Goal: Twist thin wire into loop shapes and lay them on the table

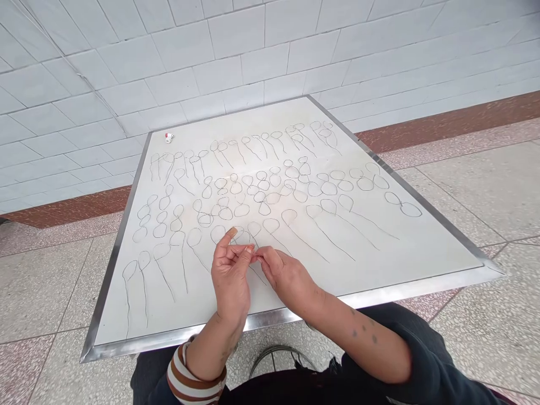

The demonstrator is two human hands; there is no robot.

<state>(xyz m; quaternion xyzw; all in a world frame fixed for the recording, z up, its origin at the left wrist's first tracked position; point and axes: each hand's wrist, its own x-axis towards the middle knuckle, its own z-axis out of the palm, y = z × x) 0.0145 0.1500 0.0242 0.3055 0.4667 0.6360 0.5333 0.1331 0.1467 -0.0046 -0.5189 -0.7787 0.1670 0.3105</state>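
Many wire loops: in rows on white tbl, near to far.
L hand: pinched narrow over near side; can't tell what's held.
R hand: ditto, tips meeting L's.

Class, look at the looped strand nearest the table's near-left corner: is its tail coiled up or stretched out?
Stretched out: the strand's tail runs almost straight toward the near edge of the table.
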